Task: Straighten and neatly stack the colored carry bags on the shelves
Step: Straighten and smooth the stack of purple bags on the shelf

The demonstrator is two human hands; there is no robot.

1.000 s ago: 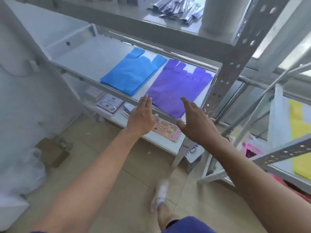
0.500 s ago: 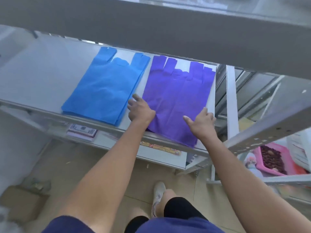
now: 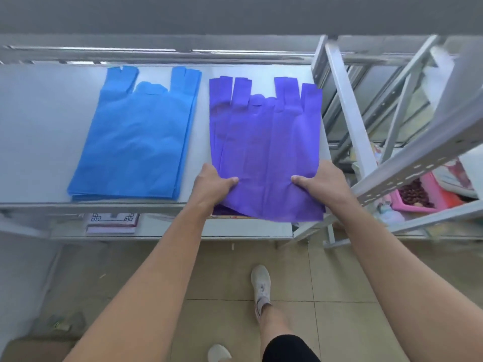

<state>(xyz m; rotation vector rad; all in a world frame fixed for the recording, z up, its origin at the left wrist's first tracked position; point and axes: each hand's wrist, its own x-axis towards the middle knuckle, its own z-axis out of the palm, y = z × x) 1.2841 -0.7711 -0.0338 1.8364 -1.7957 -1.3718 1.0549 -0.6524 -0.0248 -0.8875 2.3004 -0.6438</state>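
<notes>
Left hand (image 3: 212, 184), right hand (image 3: 325, 184): fingers out of sight under purple bags (image 3: 266, 142)

No readable text, label or number anywhere.

single head-worn view, wide-angle, looking steeply down and forward at the shelf (image 3: 39, 121) across the upper frame, close in; floor (image 3: 326, 278) fills the lower frame.
</notes>
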